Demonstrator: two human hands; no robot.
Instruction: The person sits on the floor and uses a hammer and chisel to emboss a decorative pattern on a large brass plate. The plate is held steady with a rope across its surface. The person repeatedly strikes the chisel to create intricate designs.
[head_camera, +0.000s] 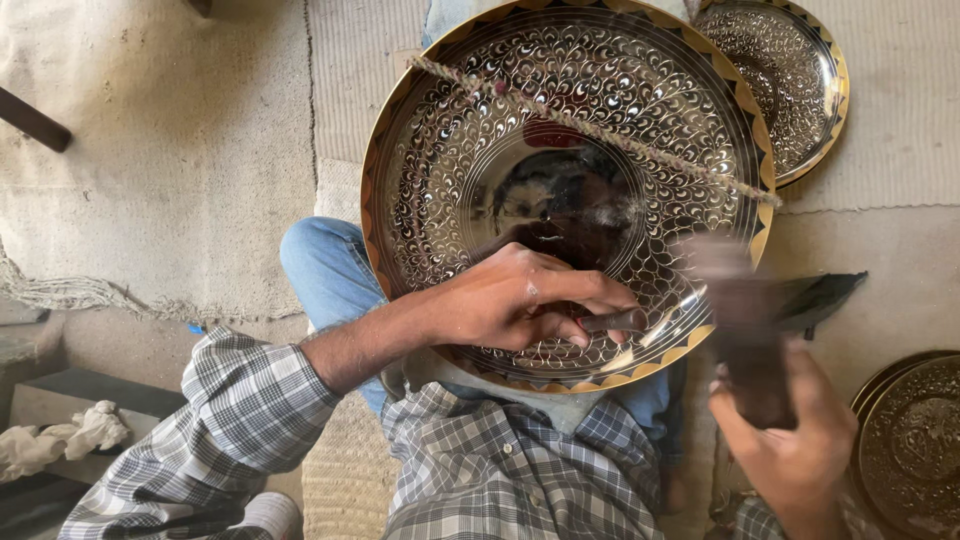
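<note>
Centre frame, the left hand (520, 300) pinches a punch (615, 320) against the tray (420, 150) rim; the right hand (790, 430), fingers wrapped round a blurred hammer (745, 330), should strike squarely

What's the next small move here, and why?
Probably bring the hammer in the right hand down onto the small punch that the left hand pinches against the big engraved plate near its lower rim. The hammer is blurred and just right of the punch's end, and the punch tip already seems set on the pattern.
</note>
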